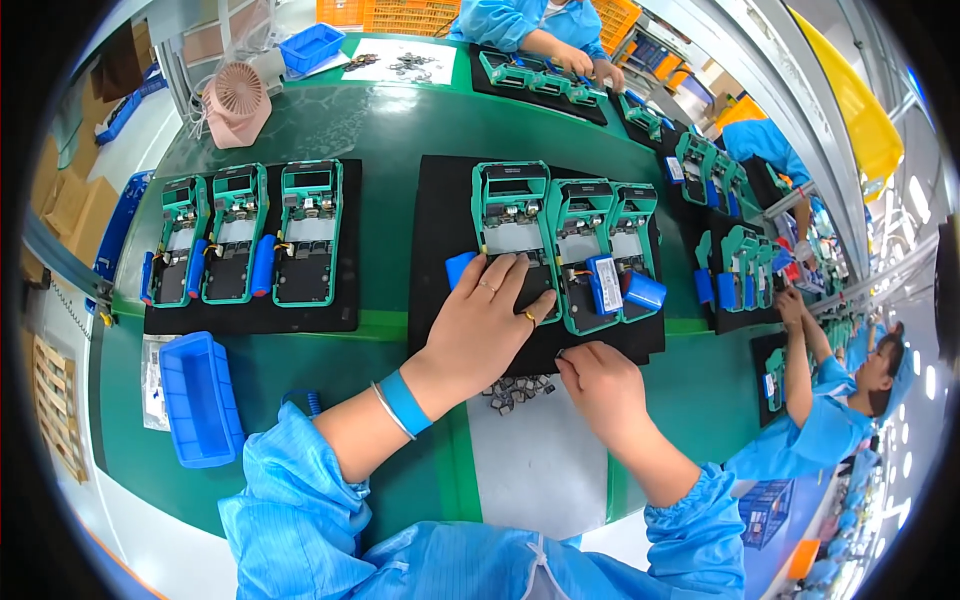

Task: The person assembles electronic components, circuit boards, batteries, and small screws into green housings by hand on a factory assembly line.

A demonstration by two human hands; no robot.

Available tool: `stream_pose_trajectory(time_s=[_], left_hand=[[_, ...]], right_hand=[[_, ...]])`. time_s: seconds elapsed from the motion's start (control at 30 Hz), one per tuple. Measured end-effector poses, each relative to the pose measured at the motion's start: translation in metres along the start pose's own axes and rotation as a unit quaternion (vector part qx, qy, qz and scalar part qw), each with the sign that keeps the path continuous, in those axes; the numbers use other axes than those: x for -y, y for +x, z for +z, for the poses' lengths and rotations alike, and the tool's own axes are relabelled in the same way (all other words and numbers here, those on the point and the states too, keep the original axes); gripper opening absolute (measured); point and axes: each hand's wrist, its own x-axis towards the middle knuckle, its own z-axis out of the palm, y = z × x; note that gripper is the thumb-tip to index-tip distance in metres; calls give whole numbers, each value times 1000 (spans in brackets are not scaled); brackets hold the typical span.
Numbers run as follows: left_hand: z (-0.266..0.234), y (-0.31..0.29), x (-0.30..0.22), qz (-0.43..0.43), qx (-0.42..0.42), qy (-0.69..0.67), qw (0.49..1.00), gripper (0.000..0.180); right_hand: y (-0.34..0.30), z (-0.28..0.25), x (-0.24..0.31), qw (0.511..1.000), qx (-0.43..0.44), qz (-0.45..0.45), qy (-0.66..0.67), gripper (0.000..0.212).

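Three teal-framed device housings with exposed circuit boards lie on the middle black mat [432,200]. Over the lower part of the leftmost housing [511,190] my left hand [485,315] rests with fingers stretched out. A blue battery pack [460,268] shows partly beside those fingers. The other two housings [584,230] have blue battery packs [604,284] lying across them. Below the mat's front edge, my right hand [605,390] has thumb and forefinger pinched on something tiny, too small to name. Several small dark square pieces [515,393] lie loose between my hands on a grey sheet [540,460].
On the left, another black mat [250,318] carries three similar housings [307,235]. A blue bin [200,400] stands nearer me. Farther back are a pink fan [238,104] and a blue tray [311,48]. Co-workers handle devices across the table [390,130] and at right.
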Motion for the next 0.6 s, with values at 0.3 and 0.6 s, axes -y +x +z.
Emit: stream_pose_trajectory(time_s=[0.3, 0.6], left_hand=[[3, -1, 0, -6, 0, -12, 1000, 45], [4, -4, 0, -16, -27, -18, 999, 40]], right_hand=[[13, 0, 10, 988, 113, 20, -105, 16], [86, -45, -3, 990, -32, -125, 60, 15]])
